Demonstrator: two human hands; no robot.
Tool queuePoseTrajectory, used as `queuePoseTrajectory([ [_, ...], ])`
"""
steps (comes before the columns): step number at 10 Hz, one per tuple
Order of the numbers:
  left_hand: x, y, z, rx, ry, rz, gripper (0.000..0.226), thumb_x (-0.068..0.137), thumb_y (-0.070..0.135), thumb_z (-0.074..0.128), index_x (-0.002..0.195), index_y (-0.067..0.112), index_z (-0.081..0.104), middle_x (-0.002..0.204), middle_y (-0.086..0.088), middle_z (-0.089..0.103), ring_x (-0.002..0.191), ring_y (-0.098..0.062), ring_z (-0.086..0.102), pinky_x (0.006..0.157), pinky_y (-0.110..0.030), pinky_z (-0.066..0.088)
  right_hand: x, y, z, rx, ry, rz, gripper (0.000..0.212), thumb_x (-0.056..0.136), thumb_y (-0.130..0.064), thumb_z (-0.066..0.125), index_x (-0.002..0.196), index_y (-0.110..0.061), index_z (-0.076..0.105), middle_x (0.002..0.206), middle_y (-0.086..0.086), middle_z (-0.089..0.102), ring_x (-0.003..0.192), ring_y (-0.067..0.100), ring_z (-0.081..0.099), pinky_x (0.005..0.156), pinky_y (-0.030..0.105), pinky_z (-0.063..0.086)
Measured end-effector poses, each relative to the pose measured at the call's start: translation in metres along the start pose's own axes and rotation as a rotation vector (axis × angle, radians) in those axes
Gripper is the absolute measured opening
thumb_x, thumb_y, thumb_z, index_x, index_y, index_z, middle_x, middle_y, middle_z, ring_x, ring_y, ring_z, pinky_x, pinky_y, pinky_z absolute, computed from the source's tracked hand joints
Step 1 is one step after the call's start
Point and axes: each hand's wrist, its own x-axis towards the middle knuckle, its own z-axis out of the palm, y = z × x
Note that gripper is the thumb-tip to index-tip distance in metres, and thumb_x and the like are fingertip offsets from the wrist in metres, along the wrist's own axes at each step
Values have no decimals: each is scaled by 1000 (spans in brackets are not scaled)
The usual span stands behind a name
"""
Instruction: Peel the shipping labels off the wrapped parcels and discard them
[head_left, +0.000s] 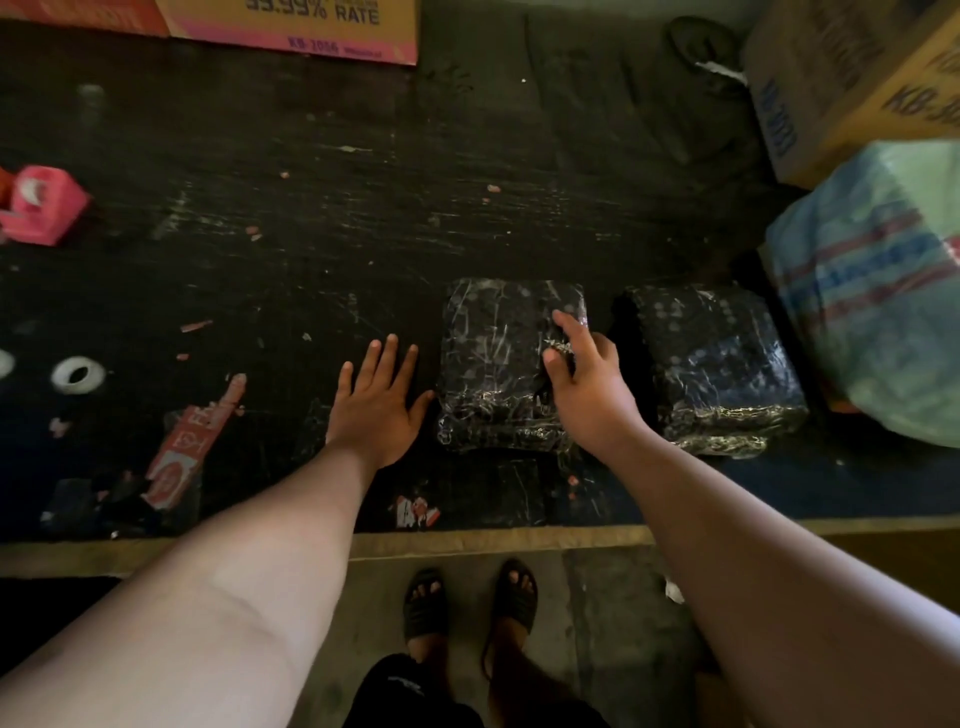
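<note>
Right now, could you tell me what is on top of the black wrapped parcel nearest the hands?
The right hand rests on the near parcel, fingers curled at its crinkled wrap. The rest of the top shows only shiny black plastic, no label. Whatever lies under the hand is hidden.

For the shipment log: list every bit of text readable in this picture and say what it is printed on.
"33.99% RATE", top half cut off: orange carton at the top edge.
"KB-2056", faint: same carton, lower face.
"KB-3...", cut off by the frame: brown carton at upper right.
Blue print on that carton's side: too blurred to read.
Woven sack print: blurred.
Red-and-white label scraps on the table: unreadable.
Wrapped parcels: no text visible.
</note>
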Motion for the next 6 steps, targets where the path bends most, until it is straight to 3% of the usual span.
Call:
queuePoseTrajectory([
  [2,3,1,-8,-9,-63,-4,71,101,61,19,161,31,-4,168,1,-16,154,-20,-15,124,-49,-2,2,-6,-3,-102,-21,-11,46,102,-45,37,146,-48,24,155,4,25,77,3,49,68,32,48],
  [3,5,2,-20,-22,-120,-17,73,101,60,28,161,31,-1,169,0,-13,155,-21,-12,125,-51,2,3,-10,-8,-135,-38,-18,46,101,-46,39,144,-48,24,148,7,33,89,16,59,76,40,55],
  [4,14,7,-40,-64,-253,-61,76,100,57,41,162,32,6,169,1,-9,156,-24,-5,124,-51,9,8,-9,-12,-234,-50,-29,48,98,-48,42,143,-46,25,142,9,39,115,30,53,90,49,52],
  [5,30,13,-70,-102,-329,-128,68,99,49,51,159,29,25,167,-5,19,149,-32,27,118,-53,31,14,-20,-21,-370,-93,-39,51,98,-47,45,146,-37,31,143,12,37,129,34,41,99,47,44],
  [6,38,26,-114,-119,-198,-148,66,100,47,51,158,29,24,164,-6,28,145,-32,35,114,-53,36,22,-35,-40,-520,-146,-98,56,97,-49,46,147,-30,34,146,14,35,134,36,35,105,47,39],
])
